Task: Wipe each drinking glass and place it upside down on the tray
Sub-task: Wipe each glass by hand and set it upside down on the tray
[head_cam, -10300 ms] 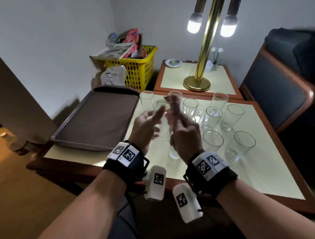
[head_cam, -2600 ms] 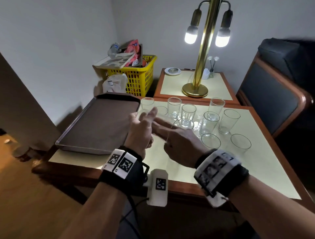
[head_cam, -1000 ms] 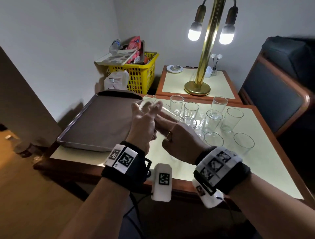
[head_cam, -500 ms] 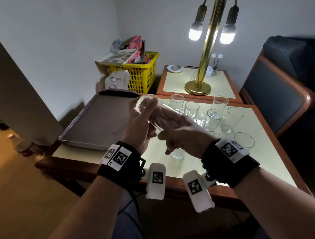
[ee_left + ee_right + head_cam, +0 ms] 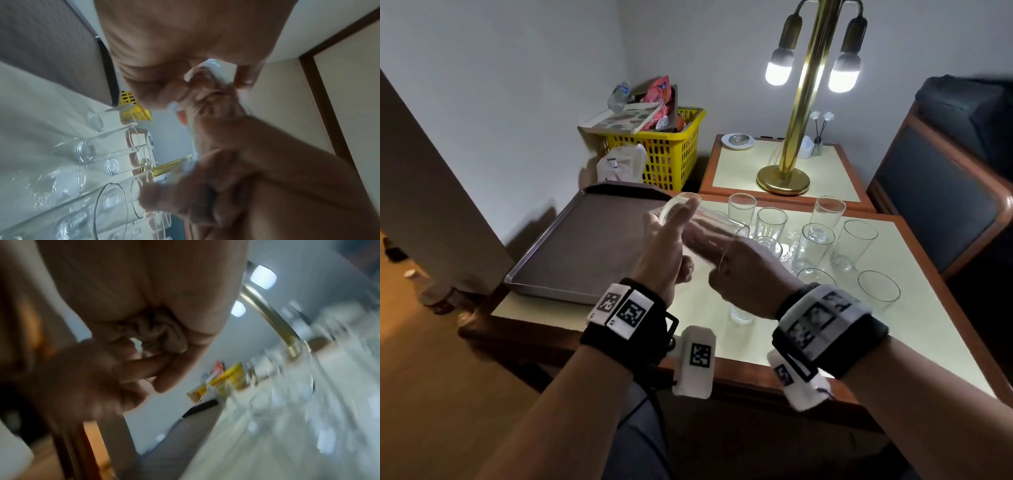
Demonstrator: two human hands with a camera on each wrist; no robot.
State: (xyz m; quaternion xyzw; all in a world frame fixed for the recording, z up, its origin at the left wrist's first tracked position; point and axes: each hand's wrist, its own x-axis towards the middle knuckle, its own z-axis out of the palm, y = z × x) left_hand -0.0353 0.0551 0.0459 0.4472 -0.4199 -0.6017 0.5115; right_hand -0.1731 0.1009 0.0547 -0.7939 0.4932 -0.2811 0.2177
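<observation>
1. A person's two bare hands hold one clear, straight-sided drinking glass (image 5: 702, 229) on its side in the air, above the pale yellow worktop (image 5: 914, 329) with a wooden edge.
2. The left hand (image 5: 664, 253) has its grip on the base end of the glass: its fingers (image 5: 681, 216) lie almost straight along the glass wall, and the base points toward the tray.
3. The right hand (image 5: 743, 270) is at the open rim end. Its fingers show through the glass wall. The right wrist view is blurred, with the fingers curled round a crumpled pale cloth (image 5: 156, 332), so that grip is closed on the cloth.
4. A rectangular dark brown metal tray (image 5: 571, 253) lies on the left part of the worktop, just beside the hands.
5. A group of matching clear glasses (image 5: 815, 246) stands upright on the worktop, to the right of the hands and beyond them.
6. Behind, a brass lamp (image 5: 794, 144) with two lit bulbs stands on a smaller table, and a yellow plastic basket (image 5: 671, 154) sits by the wall.
</observation>
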